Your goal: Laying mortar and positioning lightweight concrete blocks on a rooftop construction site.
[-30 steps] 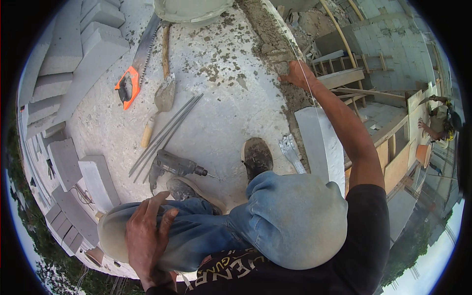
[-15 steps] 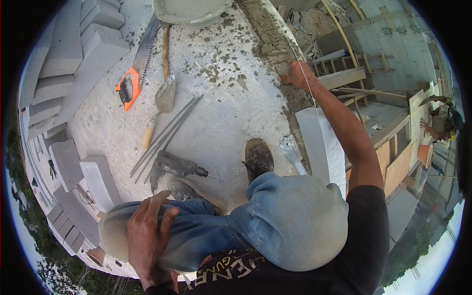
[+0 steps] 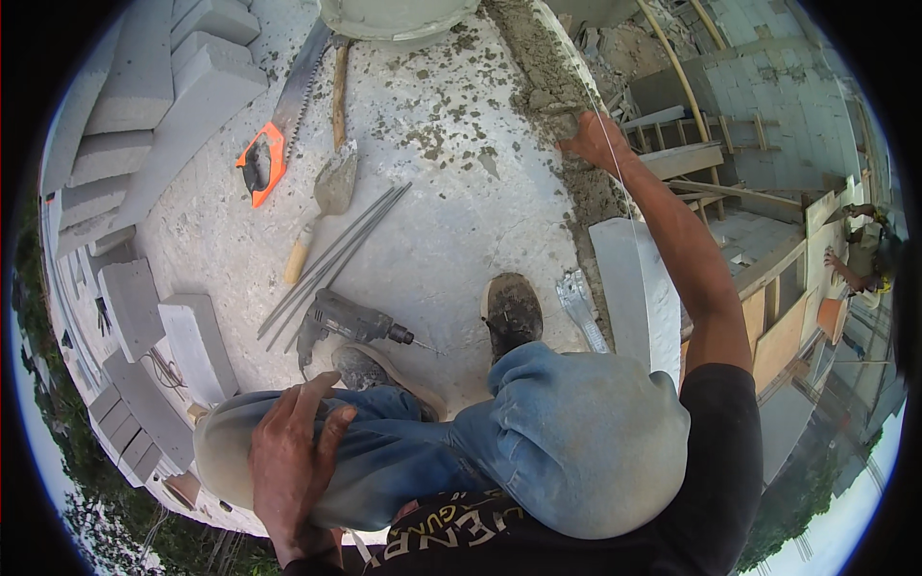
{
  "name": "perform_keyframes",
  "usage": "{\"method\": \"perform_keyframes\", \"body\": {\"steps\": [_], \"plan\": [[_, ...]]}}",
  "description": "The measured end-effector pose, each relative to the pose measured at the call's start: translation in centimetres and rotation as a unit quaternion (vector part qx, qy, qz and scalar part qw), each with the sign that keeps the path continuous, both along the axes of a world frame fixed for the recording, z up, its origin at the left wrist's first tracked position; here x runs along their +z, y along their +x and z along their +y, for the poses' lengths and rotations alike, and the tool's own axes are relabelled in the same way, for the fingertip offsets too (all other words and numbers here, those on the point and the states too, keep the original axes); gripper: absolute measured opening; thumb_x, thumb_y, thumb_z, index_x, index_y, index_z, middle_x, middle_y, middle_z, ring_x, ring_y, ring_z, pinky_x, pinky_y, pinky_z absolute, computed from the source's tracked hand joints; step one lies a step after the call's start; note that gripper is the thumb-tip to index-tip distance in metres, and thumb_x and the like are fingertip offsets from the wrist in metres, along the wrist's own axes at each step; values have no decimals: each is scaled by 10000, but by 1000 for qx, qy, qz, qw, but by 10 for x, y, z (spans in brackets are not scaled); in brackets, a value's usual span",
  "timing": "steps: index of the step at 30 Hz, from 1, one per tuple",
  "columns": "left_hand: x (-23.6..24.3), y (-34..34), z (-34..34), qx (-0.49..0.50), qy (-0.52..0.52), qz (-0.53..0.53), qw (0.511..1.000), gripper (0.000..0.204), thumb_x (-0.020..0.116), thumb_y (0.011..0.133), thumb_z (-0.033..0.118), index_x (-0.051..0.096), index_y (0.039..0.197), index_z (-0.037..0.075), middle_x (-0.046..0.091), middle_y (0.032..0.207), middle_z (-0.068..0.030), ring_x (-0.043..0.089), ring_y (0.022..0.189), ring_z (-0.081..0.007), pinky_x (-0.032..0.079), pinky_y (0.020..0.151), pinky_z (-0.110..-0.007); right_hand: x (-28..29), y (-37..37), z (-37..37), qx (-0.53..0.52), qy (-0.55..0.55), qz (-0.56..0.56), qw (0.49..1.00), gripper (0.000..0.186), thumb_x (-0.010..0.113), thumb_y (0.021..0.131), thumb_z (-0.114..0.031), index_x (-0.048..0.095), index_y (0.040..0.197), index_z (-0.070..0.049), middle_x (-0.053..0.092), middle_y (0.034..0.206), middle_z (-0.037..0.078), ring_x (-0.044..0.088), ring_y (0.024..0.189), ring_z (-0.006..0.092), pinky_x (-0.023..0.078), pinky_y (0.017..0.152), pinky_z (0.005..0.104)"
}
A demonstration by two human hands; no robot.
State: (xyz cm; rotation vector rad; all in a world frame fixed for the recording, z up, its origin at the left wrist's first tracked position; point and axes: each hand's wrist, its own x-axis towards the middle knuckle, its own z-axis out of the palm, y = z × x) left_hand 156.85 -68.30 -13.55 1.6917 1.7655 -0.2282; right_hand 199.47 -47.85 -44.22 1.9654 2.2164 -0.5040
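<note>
My right arm reaches out to the far right, and my right hand [image 3: 599, 144] is at the strip of wet mortar [image 3: 547, 82] along the slab's edge. Its fingers are bent, with a tip close to the mortar; whatever they might hold is hidden. A thin taut string [image 3: 623, 182] passes across that hand. Just nearer stands a white block [image 3: 629, 283] on the same edge. My left hand [image 3: 293, 461] rests on my left knee, its fingers apart and nothing in it.
On the slab lie a power drill [image 3: 351, 322], several thin metal rods [image 3: 336, 264], a trowel [image 3: 335, 184], an orange-handled saw [image 3: 264, 163] and a metal strap [image 3: 582, 305]. A tub [image 3: 399, 17] stands at the far end. Blocks [image 3: 197, 346] line the left. Another person [image 3: 860, 254] is at far right.
The view has shifted slightly, so the slab and tools appear a little further right. My right hand stays at the mortar and my left on my knee.
</note>
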Motion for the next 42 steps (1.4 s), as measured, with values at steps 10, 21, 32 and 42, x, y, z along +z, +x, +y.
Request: {"method": "perform_keyframes", "body": {"steps": [10,21,32,42], "plan": [[-1,-5,0,10,-3,-15,1000,377,619,878,320,608,1131,40,659,945,-166,641,897,-342,482,783,-413,9,-11,2,-48,-40,9,998,554,791,694,-419,641,813,100,648,756,281,671,778,395,546,721,433],[1,-6,-3,6,-1,-13,1000,368,622,877,314,610,1129,46,659,945,-158,636,896,-341,480,782,-414,4,-10,-2,-59,-10,0,998,586,799,690,-451,634,819,96,646,779,270,664,797,403,540,735,439],[0,-8,-7,1,28,-22,999,351,660,851,281,611,1128,71,646,897,-140,626,830,-343,478,721,-425,7,-11,-3,-55,-17,-12,998,587,798,691,-457,630,834,86,646,770,265,666,796,394,539,739,438],[-1,-7,-7,2,24,-27,999,351,655,854,287,612,1132,77,649,906,-142,629,844,-343,480,733,-424,3,-8,-3,-58,5,25,998,601,819,663,-474,610,721,86,620,686,260,661,749,400,529,698,435]]}}
